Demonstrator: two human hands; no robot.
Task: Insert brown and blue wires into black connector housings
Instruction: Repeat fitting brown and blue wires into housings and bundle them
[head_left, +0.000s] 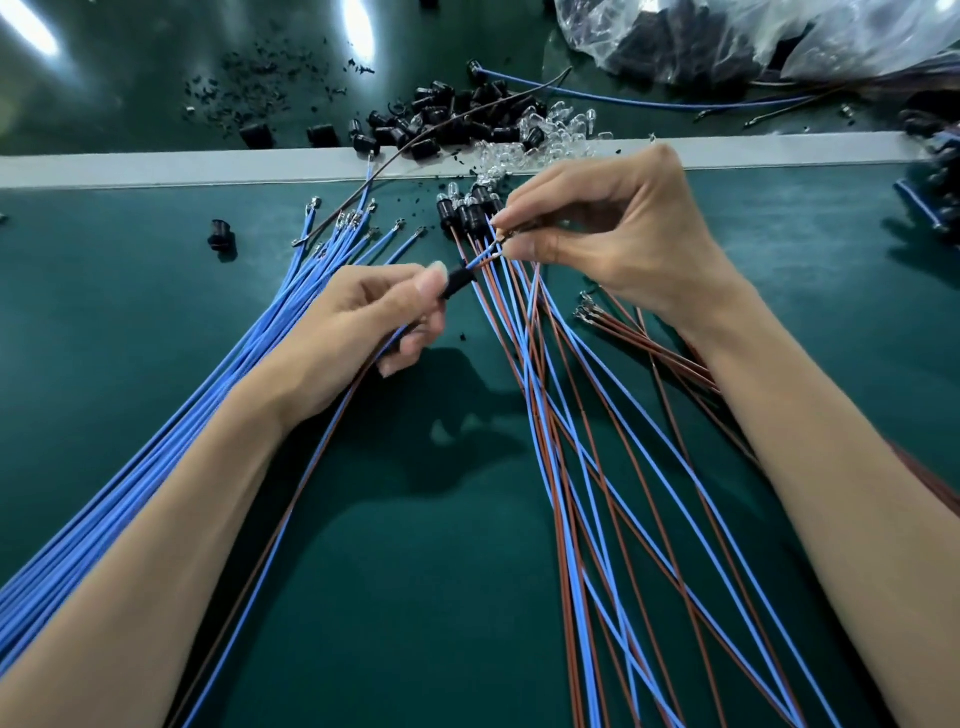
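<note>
The left hand (374, 317) pinches a black connector housing (459, 283) between thumb and forefinger. Its lower fingers are curled round a blue and brown pair (293, 512) that trails off towards seven o'clock. The right hand (602, 234), at two o'clock from the left, pinches the wire ends (500, 244) between thumb and forefinger, just past the housing's far mouth. A short run of blue and brown shows between housing and fingertips.

The step in hand looks like the threading itself: the pair seems to run through the housing, with the right hand controlling the tips. Whether the terminals are seated cannot be told, as they are too small and partly hidden. The next move probably calls for keeping the housing steady while the ends are drawn or pushed along its axis. Both colours need to stay together and clear of the neighbouring strands.

At twelve o'clock from the housing, finished pieces (465, 210) lie on the green table (805, 270), with their leads fanned towards five o'clock. A blue wire bundle (291, 291) lies at nine to ten o'clock, and loose brown wires (654, 351) at four o'clock. Farther off at twelve is a heap of spare housings (441, 111) with clear bulbs (563, 130) beside it. A plastic bag (727, 36) lies at one o'clock.
</note>
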